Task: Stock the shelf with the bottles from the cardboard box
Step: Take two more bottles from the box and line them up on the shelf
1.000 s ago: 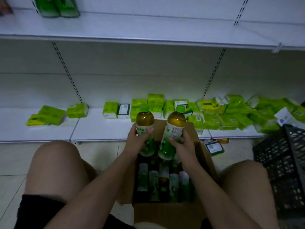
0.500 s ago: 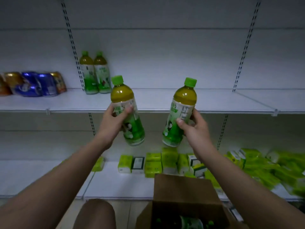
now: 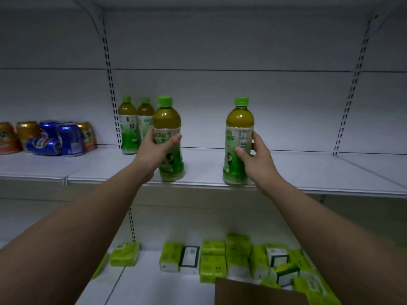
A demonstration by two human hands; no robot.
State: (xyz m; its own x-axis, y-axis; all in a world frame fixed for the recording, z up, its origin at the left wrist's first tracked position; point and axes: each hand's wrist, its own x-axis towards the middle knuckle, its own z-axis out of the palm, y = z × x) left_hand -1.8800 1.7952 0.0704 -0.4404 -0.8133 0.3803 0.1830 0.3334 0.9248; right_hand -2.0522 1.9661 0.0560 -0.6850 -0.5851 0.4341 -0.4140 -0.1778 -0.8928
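Note:
My left hand grips a green-capped tea bottle around its label, its base at the front edge of the white middle shelf. My right hand grips a second, matching bottle, upright with its base at the shelf's front edge, further right. Two more such bottles stand at the back of the same shelf, behind the left one. Only a corner flap of the cardboard box shows at the bottom; its contents are out of view.
Blue and orange cans lie and stand at the left of the middle shelf. Green tissue packs crowd the lower shelf. Slotted uprights divide the back wall. The middle shelf runs on to the right of the bottles.
Both hands have lifted the two bottles out of the box and up to the middle shelf, where their bases now reach its front edge. The view has tilted upward.

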